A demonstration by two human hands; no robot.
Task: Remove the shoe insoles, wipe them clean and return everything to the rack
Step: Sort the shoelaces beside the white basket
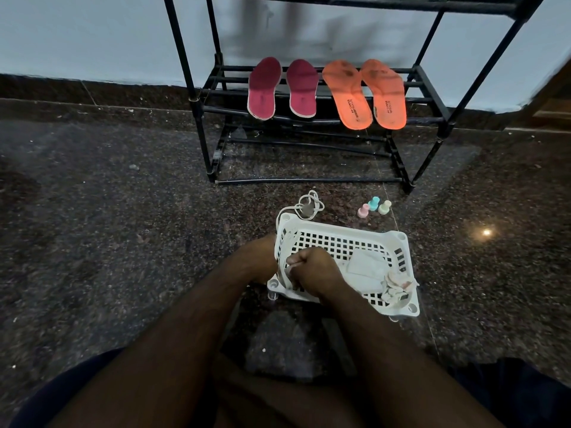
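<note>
Nearest the camera, the right hand is seen curled into a fist inside the white perforated basket, pinching a small white wipe. The left hand is pressed against the basket's left wall; its fingers are hidden, so its grip cannot be told. Folded white sheets and crumpled used wipes are held in the basket's right part. Just beyond the basket, a coiled white cable and three small pastel bottles are set on the speckled floor. Farther off, on the black rack, two maroon insoles and two orange insoles are laid side by side. Dark print is carried on the orange pair, too small to be read.
</note>
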